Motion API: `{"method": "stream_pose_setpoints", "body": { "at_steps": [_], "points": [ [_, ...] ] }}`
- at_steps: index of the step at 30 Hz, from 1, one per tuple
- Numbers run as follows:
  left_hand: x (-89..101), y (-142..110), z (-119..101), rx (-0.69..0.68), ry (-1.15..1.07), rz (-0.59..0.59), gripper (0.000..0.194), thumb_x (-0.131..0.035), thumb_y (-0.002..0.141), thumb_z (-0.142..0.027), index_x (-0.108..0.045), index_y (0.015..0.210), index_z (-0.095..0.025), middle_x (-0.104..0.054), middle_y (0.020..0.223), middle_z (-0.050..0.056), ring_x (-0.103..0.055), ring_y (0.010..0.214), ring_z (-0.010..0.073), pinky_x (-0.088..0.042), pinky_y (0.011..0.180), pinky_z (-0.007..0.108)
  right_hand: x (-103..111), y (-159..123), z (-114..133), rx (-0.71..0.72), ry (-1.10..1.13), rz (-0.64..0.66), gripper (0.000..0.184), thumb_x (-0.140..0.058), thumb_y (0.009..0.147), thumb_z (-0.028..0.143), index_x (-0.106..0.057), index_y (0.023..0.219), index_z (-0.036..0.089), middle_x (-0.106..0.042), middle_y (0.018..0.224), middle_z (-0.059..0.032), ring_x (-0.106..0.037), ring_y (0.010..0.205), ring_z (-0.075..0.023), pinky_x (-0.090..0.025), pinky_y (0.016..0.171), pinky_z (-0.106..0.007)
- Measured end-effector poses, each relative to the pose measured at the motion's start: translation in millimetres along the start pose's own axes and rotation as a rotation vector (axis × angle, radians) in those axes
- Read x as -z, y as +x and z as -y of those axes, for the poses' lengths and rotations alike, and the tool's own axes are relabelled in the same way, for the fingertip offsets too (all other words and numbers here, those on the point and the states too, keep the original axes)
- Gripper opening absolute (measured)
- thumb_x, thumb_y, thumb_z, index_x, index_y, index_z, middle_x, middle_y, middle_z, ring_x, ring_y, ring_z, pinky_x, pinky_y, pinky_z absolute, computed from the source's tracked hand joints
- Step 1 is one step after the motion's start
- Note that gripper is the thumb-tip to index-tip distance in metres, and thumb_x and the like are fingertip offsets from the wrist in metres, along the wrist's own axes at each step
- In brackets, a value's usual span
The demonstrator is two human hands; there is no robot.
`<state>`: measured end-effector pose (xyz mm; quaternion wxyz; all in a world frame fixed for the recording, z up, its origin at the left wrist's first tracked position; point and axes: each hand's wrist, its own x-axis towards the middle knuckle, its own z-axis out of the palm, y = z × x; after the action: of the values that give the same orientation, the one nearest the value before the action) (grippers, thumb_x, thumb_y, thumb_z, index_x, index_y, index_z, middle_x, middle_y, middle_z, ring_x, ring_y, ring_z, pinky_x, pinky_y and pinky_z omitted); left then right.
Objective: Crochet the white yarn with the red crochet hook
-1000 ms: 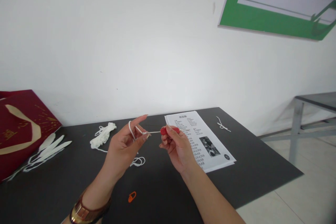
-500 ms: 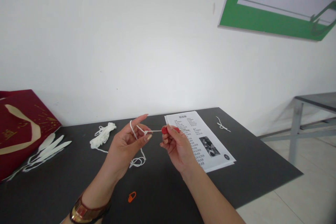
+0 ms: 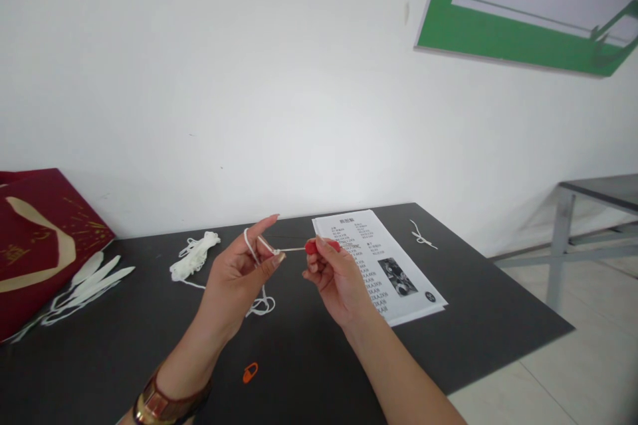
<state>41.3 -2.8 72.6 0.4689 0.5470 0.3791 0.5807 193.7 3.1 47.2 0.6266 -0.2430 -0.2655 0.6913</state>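
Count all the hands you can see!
2. The left hand is pinching white yarn. The right hand, nearer the papers, is holding the red handle. No others show.

- Lighting: bright, diffuse; source out of view.
- White wall [image 3: 309, 106]: palest mid-frame, greyer toward the edges.
- Shadows: soft; a faint grey one falls on the wall beside the side table [image 3: 608, 187].
- Glare: minor, limited to glints on the bracelet [image 3: 162, 405].
- Upper right corner: darkened, hazy over the green-bordered board [image 3: 498, 36].
- Focus: small print on the paper sheets [image 3: 349, 232] is unclear; white yarn [image 3: 252, 247] and crochet hook [image 3: 294, 250] show soft detail.
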Motion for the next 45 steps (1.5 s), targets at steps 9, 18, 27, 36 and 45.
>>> {"method": "stream_pose_setpoints", "body": {
  "at_steps": [9,18,27,36,45],
  "points": [
    [-0.5,-0.2,2.1,0.016,0.007,0.029,0.058,-0.068,0.073,-0.019,-0.051,0.128,-0.027,-0.051,0.069,-0.005,-0.046,0.063,0.0091,-0.038,0.060,0.021,2.4,0.4,0.1,0.022,-0.011,0.017,0.019,-0.066,0.078,0.032,-0.068,0.079,0.013,-0.059,0.059,0.0022,-0.050,0.047,-0.0062,-0.055,0.049,-0.019],
    [1.9,-0.1,4.6,-0.067,0.105,0.043,0.071,-0.065,0.075,-0.018,-0.036,0.139,-0.029,-0.051,0.068,-0.005,-0.047,0.065,0.0106,-0.040,0.064,0.023,-2.1,-2.8,6.0,0.240,-0.121,-0.042,0.015,-0.066,0.078,0.029,-0.066,0.073,0.015,-0.058,0.057,0.0018,-0.050,0.050,-0.0088,-0.053,0.045,-0.021],
    [1.2,-1.2,10.4,-0.163,0.248,-0.024,0.071,-0.064,0.073,-0.016,-0.038,0.138,-0.028,-0.050,0.070,-0.005,-0.049,0.070,0.0132,-0.041,0.075,0.027,-0.7,-7.6,4.3,0.431,-0.267,-0.024,0.013,-0.063,0.080,0.030,-0.065,0.073,0.019,-0.059,0.060,0.0022,-0.051,0.050,-0.0099,-0.048,0.049,-0.025],
    [-2.4,-1.6,6.4,-0.105,0.136,-0.025,0.073,-0.065,0.076,-0.019,-0.033,0.140,-0.029,-0.048,0.071,-0.005,-0.046,0.067,0.0114,-0.041,0.066,0.023,-1.2,-14.4,-6.6,0.639,-0.422,-0.035,0.010,-0.060,0.083,0.026,-0.067,0.078,0.020,-0.063,0.068,-0.0008,-0.057,0.055,-0.0128,-0.048,0.055,-0.029],
    [-6.0,-2.1,-3.0,0.047,-0.220,0.021,0.085,-0.066,0.075,-0.013,-0.020,0.142,-0.041,-0.048,0.068,-0.007,-0.045,0.065,0.0081,-0.039,0.065,0.018,-4.9,-5.7,-9.5,0.324,-0.116,-0.024,0.012,-0.063,0.082,0.028,-0.067,0.081,0.017,-0.064,0.068,-0.0001,-0.054,0.055,-0.0090,-0.050,0.049,-0.021]
  ]
}}
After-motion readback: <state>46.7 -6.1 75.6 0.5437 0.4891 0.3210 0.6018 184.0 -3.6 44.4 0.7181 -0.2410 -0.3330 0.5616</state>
